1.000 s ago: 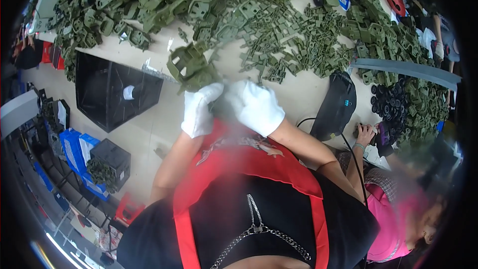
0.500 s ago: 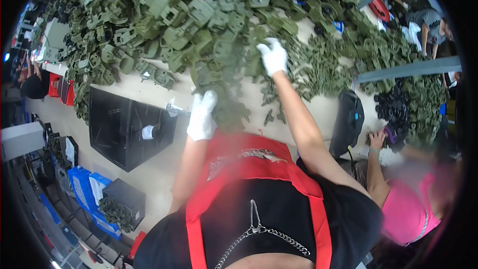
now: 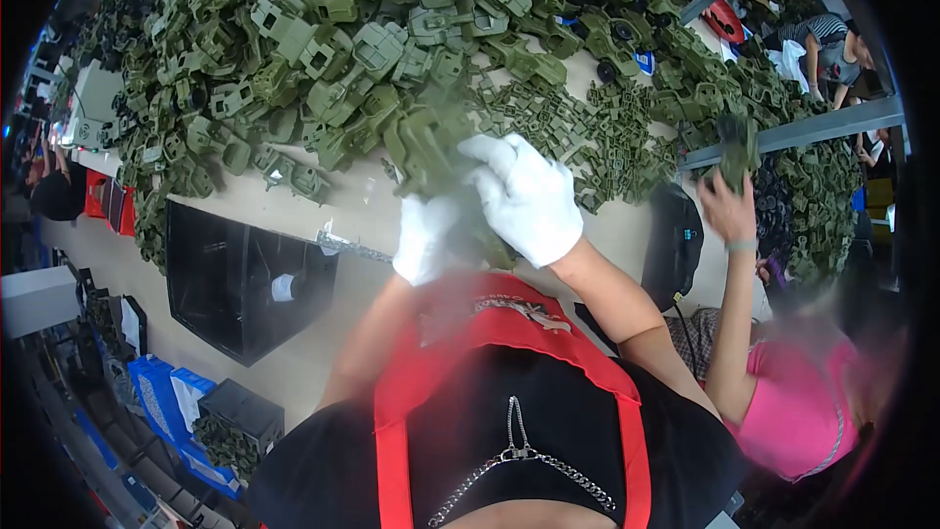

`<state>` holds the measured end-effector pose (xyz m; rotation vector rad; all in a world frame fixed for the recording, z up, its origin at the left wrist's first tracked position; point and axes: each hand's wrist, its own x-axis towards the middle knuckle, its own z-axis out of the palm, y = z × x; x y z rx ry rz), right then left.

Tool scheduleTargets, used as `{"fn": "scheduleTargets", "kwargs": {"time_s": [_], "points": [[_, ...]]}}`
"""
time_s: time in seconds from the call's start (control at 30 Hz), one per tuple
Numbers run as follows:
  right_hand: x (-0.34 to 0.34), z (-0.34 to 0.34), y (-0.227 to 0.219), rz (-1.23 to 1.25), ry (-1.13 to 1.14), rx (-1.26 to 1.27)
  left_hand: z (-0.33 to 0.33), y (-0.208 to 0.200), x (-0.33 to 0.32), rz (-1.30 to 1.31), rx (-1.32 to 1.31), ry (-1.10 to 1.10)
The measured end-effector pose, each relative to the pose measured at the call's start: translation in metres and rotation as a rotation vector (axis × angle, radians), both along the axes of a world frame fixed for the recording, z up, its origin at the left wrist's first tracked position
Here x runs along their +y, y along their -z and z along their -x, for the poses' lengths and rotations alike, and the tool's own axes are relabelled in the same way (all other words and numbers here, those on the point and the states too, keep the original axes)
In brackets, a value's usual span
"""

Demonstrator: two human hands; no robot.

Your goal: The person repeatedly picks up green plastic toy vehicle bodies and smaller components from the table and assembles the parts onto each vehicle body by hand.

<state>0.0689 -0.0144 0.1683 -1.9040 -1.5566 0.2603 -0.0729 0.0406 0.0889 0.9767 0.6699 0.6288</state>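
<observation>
Both my hands wear white gloves and are close together above the near edge of the table. My left hand [image 3: 426,240] is closed around the lower end of a green plastic toy vehicle body [image 3: 429,152], which stands tilted upward and is partly blurred. Right beside it, my right hand [image 3: 529,201] has its fingers bent inward toward that body. Whatever small piece its fingertips pinch, if any, is hidden by the glove and the blur. Just beyond lie many small green plastic parts [image 3: 607,132], and a large heap of green vehicle bodies [image 3: 333,59] fills the far side.
A black open box [image 3: 250,279] stands at the left edge of the table. On the right is a black rounded object [image 3: 674,245] beside a grey metal bar [image 3: 793,132]. A co-worker in pink [image 3: 798,411] raises a dark green piece [image 3: 736,142] there.
My right hand has come back from the small parts to my left hand. The left has moved slightly right, with the green body now lifted. The co-worker's hand has risen with a piece.
</observation>
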Motion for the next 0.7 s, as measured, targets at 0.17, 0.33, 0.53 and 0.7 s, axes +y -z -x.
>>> {"fn": "scheduleTargets", "kwargs": {"time_s": [0.17,0.33,0.53,0.7], "points": [[0.02,-0.024,-0.017,-0.075,-0.111,0.053,-0.014,-0.002,0.012,-0.114,-0.237,-0.052],[0.025,-0.022,-0.024,-0.099,-0.098,-0.094,-0.031,-0.004,0.008,0.055,-0.284,-0.21],[0.04,-0.041,0.001,-0.188,-0.193,0.021,-0.039,0.003,0.014,-0.007,-0.275,-0.189],[0.001,-0.048,0.016,0.143,-0.158,1.017,-0.032,-0.012,0.021,0.24,-0.806,-0.057]]}}
